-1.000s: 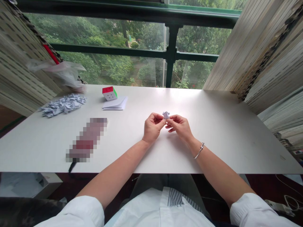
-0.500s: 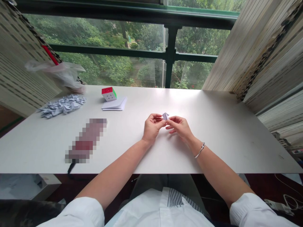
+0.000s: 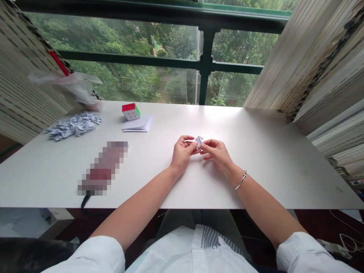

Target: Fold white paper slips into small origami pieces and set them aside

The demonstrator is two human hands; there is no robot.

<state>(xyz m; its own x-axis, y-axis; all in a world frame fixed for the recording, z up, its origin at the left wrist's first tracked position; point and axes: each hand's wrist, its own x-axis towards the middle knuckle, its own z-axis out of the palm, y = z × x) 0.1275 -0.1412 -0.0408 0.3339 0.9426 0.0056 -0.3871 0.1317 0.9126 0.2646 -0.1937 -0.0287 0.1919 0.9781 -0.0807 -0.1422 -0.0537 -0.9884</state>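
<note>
A small piece of folded white paper (image 3: 199,140) is pinched between my two hands above the middle of the table. Its pointed top shows over the fingertips, while its lower part is partly covered. My left hand (image 3: 182,151) grips it from the left with thumb and fingers closed. From the right, my right hand (image 3: 216,152) pinches the other side; its lower fingers are curled loosely. A silver bangle (image 3: 240,179) circles my right wrist.
On the white table (image 3: 270,163), a heap of folded paper pieces (image 3: 75,126) lies at the far left. A puzzle cube (image 3: 131,111) rests by white paper sheets (image 3: 138,124). Nearer is a blurred-out long object (image 3: 102,168) with a black strap. A plastic bag (image 3: 79,89) stands at the back left.
The folded paper has turned slightly between my fingers, and more of its lower part shows. Both hands keep their hold in nearly the same place. The camera view has shifted a little.
</note>
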